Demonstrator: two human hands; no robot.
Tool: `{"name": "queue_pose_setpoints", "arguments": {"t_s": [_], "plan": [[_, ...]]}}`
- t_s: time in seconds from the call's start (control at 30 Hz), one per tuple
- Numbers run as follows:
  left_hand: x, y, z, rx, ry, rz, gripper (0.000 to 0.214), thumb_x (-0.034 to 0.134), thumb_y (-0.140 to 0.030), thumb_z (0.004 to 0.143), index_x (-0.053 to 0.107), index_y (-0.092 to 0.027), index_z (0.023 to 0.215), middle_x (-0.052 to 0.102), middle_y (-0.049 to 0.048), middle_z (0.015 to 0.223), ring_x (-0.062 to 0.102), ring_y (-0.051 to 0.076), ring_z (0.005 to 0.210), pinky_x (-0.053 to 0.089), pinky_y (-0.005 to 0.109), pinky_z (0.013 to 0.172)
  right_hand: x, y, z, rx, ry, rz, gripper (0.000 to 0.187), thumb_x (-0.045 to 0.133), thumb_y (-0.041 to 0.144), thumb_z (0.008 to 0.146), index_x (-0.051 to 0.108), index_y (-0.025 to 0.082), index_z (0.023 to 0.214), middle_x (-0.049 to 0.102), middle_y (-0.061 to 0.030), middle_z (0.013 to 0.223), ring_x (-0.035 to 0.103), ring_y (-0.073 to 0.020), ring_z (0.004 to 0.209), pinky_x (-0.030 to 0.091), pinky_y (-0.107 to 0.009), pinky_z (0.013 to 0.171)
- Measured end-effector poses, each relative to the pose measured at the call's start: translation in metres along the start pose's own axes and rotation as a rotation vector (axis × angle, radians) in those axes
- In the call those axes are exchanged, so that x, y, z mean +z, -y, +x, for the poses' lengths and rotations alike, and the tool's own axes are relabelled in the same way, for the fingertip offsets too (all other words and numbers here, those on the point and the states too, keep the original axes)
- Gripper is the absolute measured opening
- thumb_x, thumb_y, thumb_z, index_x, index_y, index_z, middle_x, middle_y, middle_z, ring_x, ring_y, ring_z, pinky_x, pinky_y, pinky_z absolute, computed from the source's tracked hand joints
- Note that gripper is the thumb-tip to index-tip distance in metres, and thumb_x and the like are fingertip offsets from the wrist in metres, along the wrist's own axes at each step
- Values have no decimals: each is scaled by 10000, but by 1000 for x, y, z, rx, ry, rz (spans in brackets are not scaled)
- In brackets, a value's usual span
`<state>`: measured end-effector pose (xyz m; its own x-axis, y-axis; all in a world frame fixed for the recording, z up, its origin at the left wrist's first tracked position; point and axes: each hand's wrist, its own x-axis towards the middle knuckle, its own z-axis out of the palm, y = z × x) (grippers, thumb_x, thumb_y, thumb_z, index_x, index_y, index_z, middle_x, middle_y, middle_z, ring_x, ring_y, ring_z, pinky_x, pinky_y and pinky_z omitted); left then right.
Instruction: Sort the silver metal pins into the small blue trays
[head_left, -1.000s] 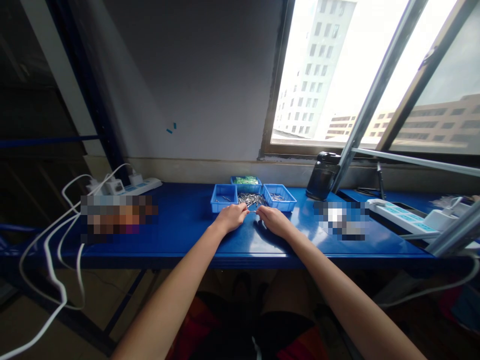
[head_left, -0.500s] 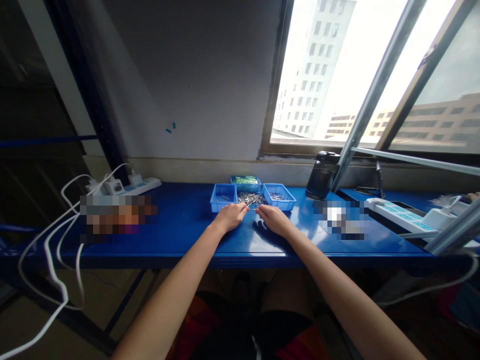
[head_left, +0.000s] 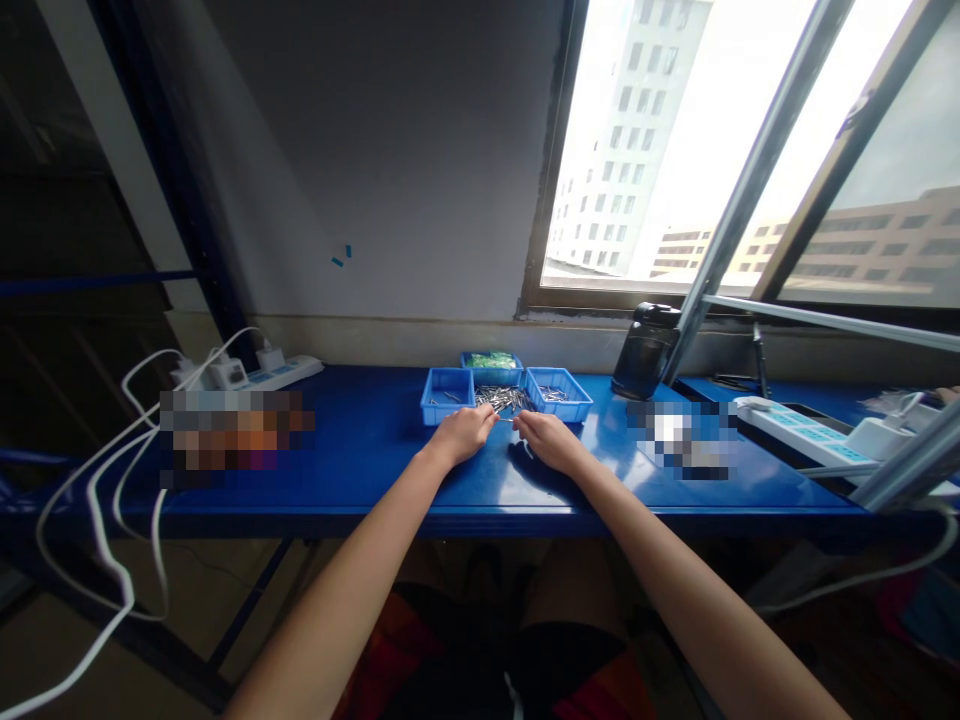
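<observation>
On the left, a shallow, rectangular blue plastic tray holds a few slim pieces. Just in front of it, the left hand has thumb and fingers pressed together, pinching the near end of a thin, silvery, rod-like piece; the exact fingertip contact is too small to make out. That piece spans the gap between the hands, roughly level above the glossy blue tabletop, in front of a loose heap of slender, shiny metal pieces. It looks like metal, so I would judge it very light, stiff and hard to damage, but smooth and narrow enough to roll or slip; the ends, taken between thumb and forefinger pads, seem the surest hold. The right hand pinches its other end, fingers curled in. Behind that hand, a second shallow, rectangular blue plastic tray contains more slim silvery pieces, lying loosely.
</observation>
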<state>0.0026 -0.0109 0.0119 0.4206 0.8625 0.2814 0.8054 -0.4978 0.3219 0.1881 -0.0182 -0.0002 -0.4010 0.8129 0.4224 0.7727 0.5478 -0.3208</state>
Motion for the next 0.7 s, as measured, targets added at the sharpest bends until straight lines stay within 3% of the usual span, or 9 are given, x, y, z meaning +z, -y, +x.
{"name": "queue_pose_setpoints", "arguments": {"t_s": [0.7], "plan": [[-1,-2,0,37,29,-12,152,483,-286,780,560,-203,882,635,22,838,581,161,790,414,222,653,2,-1,0,-13,-10,-39,61,518,218,755,561,177,768,585,-12,737,490,-101,623,346,-207,579]]}}
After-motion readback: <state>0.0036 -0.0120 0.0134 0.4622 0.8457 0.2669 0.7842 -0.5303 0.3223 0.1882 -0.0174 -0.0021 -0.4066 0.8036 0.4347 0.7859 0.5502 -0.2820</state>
